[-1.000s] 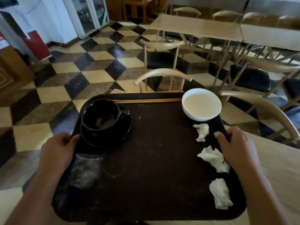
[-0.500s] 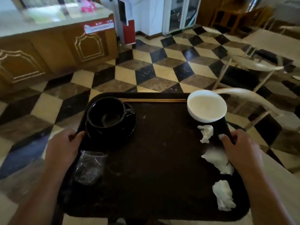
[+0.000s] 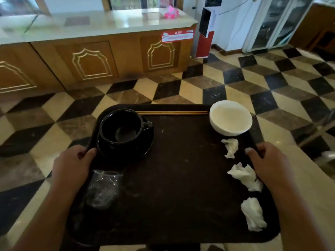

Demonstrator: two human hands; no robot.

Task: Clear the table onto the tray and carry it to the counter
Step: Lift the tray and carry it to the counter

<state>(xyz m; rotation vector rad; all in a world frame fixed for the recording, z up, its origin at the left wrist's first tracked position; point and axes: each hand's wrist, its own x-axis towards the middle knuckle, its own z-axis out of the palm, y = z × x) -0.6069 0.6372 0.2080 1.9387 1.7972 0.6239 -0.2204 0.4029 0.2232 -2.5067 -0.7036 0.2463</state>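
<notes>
I carry a dark brown tray (image 3: 181, 178) held level above the floor. My left hand (image 3: 72, 165) grips its left rim and my right hand (image 3: 270, 163) grips its right rim. On the tray's far left a black cup (image 3: 120, 126) sits on a black saucer (image 3: 143, 149). Wooden chopsticks (image 3: 172, 112) lie along the far edge, beside a white bowl (image 3: 230, 117) at the far right. Three crumpled white napkins (image 3: 244, 175) lie along the right side. A clear plastic wrapper (image 3: 103, 189) lies near my left hand. Ahead stands the wooden counter (image 3: 108, 57) with a pale stone top.
Checkered black, cream and brown floor tiles (image 3: 253, 87) stretch between me and the counter. A pink object (image 3: 170, 11) rests on the countertop. A white and red machine (image 3: 206, 28) and glass-door cabinets (image 3: 279, 22) stand to the counter's right. A blurred chair part (image 3: 324, 124) shows at right.
My view has swung left from the tables and chairs toward the counter, which now fills the far side. Both hands keep the same grip, and the items on the tray have not shifted.
</notes>
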